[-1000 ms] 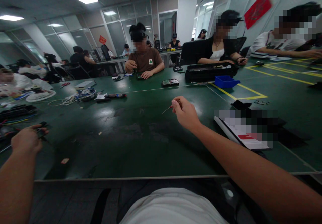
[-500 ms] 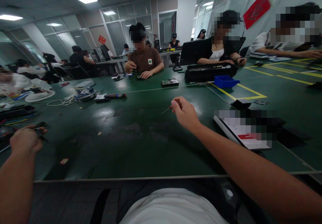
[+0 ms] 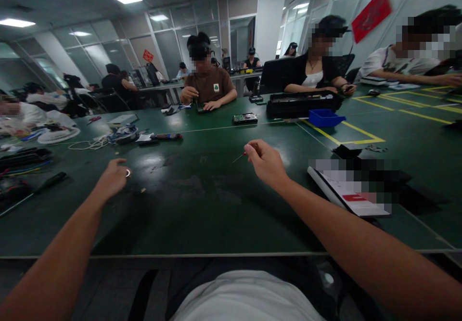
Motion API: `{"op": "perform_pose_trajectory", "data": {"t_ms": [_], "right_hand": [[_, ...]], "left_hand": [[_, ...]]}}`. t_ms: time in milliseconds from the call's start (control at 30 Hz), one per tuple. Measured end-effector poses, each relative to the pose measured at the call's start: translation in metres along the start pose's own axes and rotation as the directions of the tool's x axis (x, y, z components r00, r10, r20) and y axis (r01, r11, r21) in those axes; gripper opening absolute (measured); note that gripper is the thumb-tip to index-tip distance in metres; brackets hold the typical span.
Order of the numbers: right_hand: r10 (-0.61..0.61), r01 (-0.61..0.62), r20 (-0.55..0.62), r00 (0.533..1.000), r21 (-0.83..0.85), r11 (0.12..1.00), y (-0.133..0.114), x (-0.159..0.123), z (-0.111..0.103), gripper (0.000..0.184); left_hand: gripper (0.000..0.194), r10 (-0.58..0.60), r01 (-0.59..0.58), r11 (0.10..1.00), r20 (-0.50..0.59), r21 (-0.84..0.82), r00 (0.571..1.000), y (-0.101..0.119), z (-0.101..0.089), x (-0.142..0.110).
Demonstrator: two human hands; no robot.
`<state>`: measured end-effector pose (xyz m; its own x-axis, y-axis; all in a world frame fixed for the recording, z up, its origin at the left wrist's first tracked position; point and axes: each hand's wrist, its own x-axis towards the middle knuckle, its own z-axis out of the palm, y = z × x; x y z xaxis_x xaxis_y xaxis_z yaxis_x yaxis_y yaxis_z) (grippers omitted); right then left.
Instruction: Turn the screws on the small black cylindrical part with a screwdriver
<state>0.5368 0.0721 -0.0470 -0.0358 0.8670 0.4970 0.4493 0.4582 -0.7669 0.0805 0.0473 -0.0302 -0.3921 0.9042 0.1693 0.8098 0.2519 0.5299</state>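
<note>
My right hand [image 3: 265, 162] is closed on a small screwdriver [image 3: 238, 158], above the middle of the green table [image 3: 187, 224]. Its thin shaft points left and slightly down, with a bit of red near the fingers; the grip is mostly hidden. My left hand [image 3: 113, 179] is over the left part of the table, fingers curled. A small pale ring-shaped thing [image 3: 128, 172] shows at those fingers; its exact kind is unclear. To the left of that hand lies a larger screwdriver [image 3: 52, 181] with a dark handle and long shaft.
An open hard drive [image 3: 245, 118] lies ahead, beside a black case [image 3: 303, 105] and a blue bin [image 3: 326, 118]. A booklet [image 3: 346, 193] is right of my right forearm. Cables [image 3: 88, 143] and a dark pen-like tool [image 3: 166, 136] sit at left. A co-worker [image 3: 209, 85] works opposite.
My left hand has moved right and inward from the dark-handled screwdriver, which stays on the table. The ring-shaped thing now shows at its fingers. My right hand is nearly still.
</note>
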Motion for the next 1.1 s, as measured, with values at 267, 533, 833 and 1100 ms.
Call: {"op": "perform_pose_trajectory", "data": {"t_ms": [267,533,833,1100], "right_hand": [[0.001,0.001,-0.041,0.999,0.064,0.998,0.011,0.003,0.003,0.024],[-0.010,0.012,-0.032,0.999,0.087,0.996,0.002,0.002,-0.001,0.023],[0.047,-0.013,-0.084,0.995,0.368,0.930,0.003,0.004,0.001,0.016],[-0.004,0.014,-0.040,0.999,0.260,0.966,0.005,0.002,0.003,0.016]], "left_hand": [[0.049,0.265,-0.233,0.950,0.144,-0.205,0.953,0.117,0.056,-0.035],[0.028,0.444,-0.369,0.884,0.272,-0.286,0.854,0.199,0.110,-0.063],[0.041,0.537,-0.430,0.804,0.189,-0.411,0.822,0.201,0.153,-0.081],[0.034,0.568,-0.458,0.774,0.161,-0.438,0.807,0.196,0.152,-0.082]]}}
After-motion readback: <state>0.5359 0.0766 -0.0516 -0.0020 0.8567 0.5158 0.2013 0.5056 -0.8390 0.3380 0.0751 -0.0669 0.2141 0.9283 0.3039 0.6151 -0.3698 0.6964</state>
